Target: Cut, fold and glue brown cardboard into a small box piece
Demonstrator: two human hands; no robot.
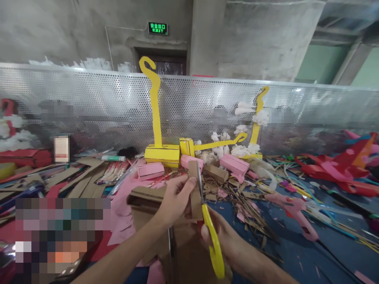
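Observation:
My left hand is closed on a narrow strip of brown cardboard, its thumb pressed on the strip's face. In my right hand is a pair of scissors with yellow handles. Their metal blades point away from me and lie along the strip's right edge. Part of the right hand's fingers is hidden behind the handles. Beneath both hands lies a larger folded piece of brown cardboard. Just past the strip sit small pink boxes and a brown cardboard box.
A yellow box with a tall hooked strip stands beyond my hands, before a perforated metal screen. At right lie a pink glue gun with a black cord and cardboard scraps. White fluff clings to another yellow piece. Markers lie left.

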